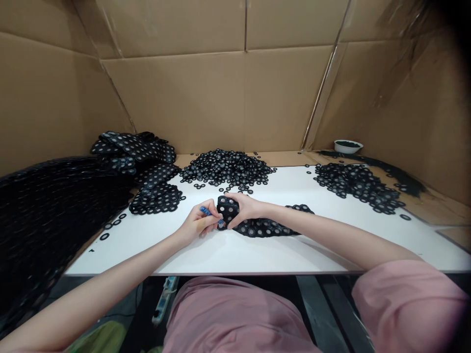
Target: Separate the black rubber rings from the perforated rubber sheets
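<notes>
My left hand (200, 219) is closed around a slim blue patterned tool (205, 211), shaped like a pen; its kind I cannot make out. The tip of this tool is at the left end of a black sheet with round holes (263, 227). My right hand (245, 208) grips the same sheet near that end, thumb in front and fingers over the back edge. Behind my forearm the sheet runs on to the right, lying on the white board (206, 257). The arm hides part of it.
Loose black rings lie in a heap (228, 169) at the back middle. More ring pieces form a pile (358, 185) at right, near a white bowl (348, 146). Folded perforated sheets (156, 196) and a large black stack (62, 211) occupy the left. Cardboard walls (206, 98) surround the table.
</notes>
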`<move>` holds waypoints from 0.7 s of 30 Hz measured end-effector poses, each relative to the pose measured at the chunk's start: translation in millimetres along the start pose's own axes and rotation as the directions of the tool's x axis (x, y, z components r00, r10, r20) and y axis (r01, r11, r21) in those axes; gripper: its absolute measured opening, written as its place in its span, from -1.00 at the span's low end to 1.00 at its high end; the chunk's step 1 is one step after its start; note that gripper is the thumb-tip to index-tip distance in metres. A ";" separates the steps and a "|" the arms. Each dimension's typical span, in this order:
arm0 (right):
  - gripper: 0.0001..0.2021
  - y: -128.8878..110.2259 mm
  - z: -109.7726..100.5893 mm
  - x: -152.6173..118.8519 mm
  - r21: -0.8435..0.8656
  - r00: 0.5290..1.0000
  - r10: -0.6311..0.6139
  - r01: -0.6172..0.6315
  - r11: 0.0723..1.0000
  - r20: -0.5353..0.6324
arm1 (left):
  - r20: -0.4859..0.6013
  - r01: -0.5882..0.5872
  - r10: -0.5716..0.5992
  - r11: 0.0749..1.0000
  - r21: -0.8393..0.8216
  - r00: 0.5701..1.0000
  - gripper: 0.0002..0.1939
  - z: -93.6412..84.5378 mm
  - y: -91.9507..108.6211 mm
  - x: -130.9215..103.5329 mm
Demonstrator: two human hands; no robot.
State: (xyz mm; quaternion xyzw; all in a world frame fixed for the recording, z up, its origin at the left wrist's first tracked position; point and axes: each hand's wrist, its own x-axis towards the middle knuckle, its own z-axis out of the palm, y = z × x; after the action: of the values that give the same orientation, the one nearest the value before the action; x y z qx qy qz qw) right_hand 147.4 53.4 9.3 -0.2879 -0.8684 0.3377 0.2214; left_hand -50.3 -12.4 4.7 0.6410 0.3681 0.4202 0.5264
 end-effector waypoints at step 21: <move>-0.28 1.0 0.9 3.5 0.085 1.000 0.023 -0.023 0.996 0.008 | 0.013 -0.010 0.009 0.998 0.068 1.000 -0.78 0.8 -1.4 -3.1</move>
State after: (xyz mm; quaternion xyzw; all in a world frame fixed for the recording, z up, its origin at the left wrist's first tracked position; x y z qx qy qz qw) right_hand 144.7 55.8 8.6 -0.2870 -0.8506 0.3779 0.2266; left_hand -50.7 -15.3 2.8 0.6629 0.3758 0.4061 0.5044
